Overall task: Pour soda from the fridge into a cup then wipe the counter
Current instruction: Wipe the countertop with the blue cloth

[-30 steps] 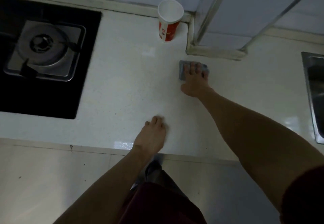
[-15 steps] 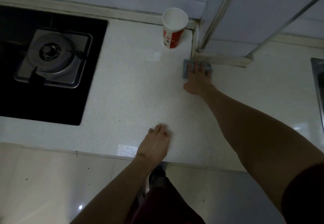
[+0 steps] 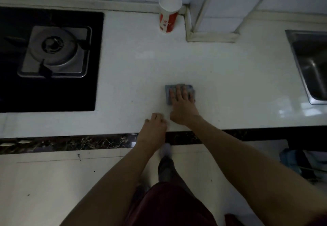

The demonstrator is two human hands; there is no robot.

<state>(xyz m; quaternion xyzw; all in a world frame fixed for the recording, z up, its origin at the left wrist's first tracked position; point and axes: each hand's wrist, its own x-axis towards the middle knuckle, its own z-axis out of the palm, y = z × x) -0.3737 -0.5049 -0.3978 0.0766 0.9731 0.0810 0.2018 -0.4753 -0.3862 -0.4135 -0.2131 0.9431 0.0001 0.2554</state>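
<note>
My right hand [image 3: 182, 105] pressed the cloth [image 3: 168, 96] flat — fingers spread — its long axis along the counter [image 3: 230, 84] edge; left hand [image 3: 155, 125] rested loosely curled.

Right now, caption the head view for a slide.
Right hand presses a grey cloth on the counter; left hand rests nearby.

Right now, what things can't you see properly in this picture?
Head view only:
- Cup bottom: hidden by its own wall, so soda unknown.
- Cloth: mostly covered by the right hand.
- Sink: cut off by the right edge.
- Stove: cut off by the left edge.
- Blue thing on the floor: too dark and blurred.
</note>
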